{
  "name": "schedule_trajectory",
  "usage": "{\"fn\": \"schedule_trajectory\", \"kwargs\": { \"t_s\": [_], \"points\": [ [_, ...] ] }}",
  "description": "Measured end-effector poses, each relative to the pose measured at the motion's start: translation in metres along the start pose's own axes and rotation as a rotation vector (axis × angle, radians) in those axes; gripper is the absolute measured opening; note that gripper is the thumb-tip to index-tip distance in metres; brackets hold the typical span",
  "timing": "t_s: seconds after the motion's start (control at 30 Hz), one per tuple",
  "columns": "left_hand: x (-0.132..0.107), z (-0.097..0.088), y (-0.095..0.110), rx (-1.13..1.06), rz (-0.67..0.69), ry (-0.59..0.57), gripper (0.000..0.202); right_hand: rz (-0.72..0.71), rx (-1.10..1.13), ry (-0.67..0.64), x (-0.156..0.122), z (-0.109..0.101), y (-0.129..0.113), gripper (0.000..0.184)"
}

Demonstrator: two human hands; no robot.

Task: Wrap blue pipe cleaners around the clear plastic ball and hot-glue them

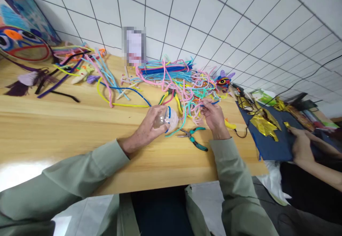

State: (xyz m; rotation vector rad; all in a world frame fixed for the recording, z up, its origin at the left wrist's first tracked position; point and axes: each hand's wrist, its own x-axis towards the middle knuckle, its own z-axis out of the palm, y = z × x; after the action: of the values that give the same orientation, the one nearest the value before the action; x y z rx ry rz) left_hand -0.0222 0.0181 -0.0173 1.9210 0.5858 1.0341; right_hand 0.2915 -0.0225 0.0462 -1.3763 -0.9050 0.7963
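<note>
My left hand (152, 125) is closed around a clear plastic ball (167, 119) partly wrapped in pale pink fuzzy wire with a blue pipe cleaner over it. My right hand (213, 116) pinches a blue pipe cleaner (211, 103) at the edge of a tangled heap of pipe cleaners (184, 86) in pink, teal, yellow and blue. Both hands rest on a light wooden table (66, 129). Small pliers with teal handles (193, 137) lie on the table between my hands.
More pipe cleaners and fuzzy figures (77, 68) lie at the back left, near a colourful mask-like piece (21, 43). A small dragon-like head (223, 81) sits behind the heap. At right, another person's hand (303, 145) rests on dark blue cloth (269, 140) with gold foil (263, 124).
</note>
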Motion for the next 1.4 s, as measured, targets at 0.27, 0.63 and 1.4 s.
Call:
{"fn": "schedule_trajectory", "kwargs": {
  "t_s": [0.27, 0.63, 1.4],
  "points": [
    [-0.002, -0.001, 0.001, 0.016, 0.036, 0.011, 0.059, -0.005, 0.134, -0.023, 0.001, -0.008, -0.004, 0.043],
    [-0.003, -0.001, -0.001, 0.014, 0.047, -0.002, 0.06, 0.065, 0.077, -0.166, -0.041, 0.032, -0.026, 0.04],
    [0.004, -0.002, 0.009, -0.092, 0.008, -0.011, 0.058, -0.056, 0.13, -0.396, -0.071, 0.062, -0.028, 0.029]
  ]
}}
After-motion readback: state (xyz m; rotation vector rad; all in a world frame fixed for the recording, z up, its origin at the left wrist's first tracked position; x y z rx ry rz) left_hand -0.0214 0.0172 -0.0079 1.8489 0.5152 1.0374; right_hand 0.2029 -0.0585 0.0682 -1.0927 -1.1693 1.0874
